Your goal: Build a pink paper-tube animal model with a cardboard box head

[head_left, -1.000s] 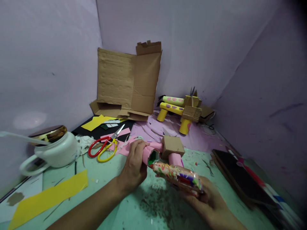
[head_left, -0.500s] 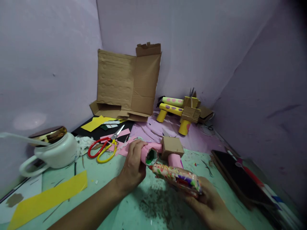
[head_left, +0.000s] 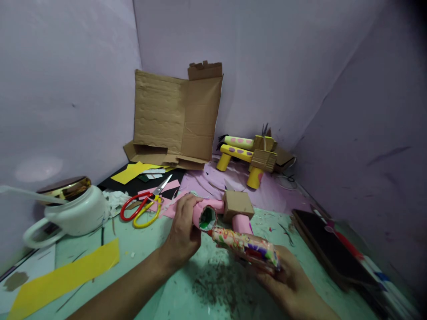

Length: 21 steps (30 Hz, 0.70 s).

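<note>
Left hand (head_left: 182,227) grips pink tube (head_left: 199,208); right hand (head_left: 287,280) grips glue gun (head_left: 245,244), nozzle (head_left: 210,232) by tube, contact unclear. A wobble could burn left hand.

The left hand (head_left: 182,231) holds a pink tube (head_left: 197,214) as the right hand (head_left: 290,284) grips a floral glue gun (head_left: 242,242), its tip just beside the tube's open rim; scissors (head_left: 156,192) lie left of both hands.

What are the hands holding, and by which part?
The left hand holds a round pink paper tube by its side; the right hand holds a flower-patterned glue gun by its rear.
</note>
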Motion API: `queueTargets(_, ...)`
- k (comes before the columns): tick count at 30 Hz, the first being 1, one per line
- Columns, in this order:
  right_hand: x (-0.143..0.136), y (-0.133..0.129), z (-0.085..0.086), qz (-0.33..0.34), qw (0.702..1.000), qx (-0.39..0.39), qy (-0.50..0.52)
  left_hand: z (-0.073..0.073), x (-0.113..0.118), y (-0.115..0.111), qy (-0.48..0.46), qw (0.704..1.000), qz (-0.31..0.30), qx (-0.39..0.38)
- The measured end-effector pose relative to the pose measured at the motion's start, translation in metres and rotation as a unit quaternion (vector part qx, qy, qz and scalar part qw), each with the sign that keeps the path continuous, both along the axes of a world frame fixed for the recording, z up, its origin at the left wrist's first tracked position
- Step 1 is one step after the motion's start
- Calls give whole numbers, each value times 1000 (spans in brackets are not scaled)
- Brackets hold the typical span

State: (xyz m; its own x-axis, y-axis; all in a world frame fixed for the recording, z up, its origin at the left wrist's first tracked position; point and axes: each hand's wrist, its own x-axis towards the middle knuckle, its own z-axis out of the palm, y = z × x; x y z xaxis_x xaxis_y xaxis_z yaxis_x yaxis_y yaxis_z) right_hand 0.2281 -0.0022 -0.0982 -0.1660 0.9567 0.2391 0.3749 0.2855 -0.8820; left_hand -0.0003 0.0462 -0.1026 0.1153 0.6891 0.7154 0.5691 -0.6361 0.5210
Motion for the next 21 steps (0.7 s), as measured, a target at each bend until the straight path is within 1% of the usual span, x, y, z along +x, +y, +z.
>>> queueTargets(2, 2, 1, 1, 7, 1000, 5, -11, 0, 0, 0, -1, 1000, 0, 0)
queueTargets(5, 3, 4, 4, 39, 999, 6, -25, 1, 1, 1, -4, 1000, 2, 0)
queueTargets(7, 3, 5, 6, 47, 999, 0, -23, 1, 1, 2, -4, 1000, 1, -2)
queueTargets(15, -1, 1, 7, -10, 1000, -8, 17, -1, -2, 0, -4, 1000, 3, -1)
queueTargets(19, -1, 3, 11, 20, 1000, -9, 13, 0, -1, 1, -6, 1000, 8, 3)
queueTargets(21, -1, 4, 11, 24, 1000, -9, 7, 0, -1, 1, -7, 1000, 9, 0)
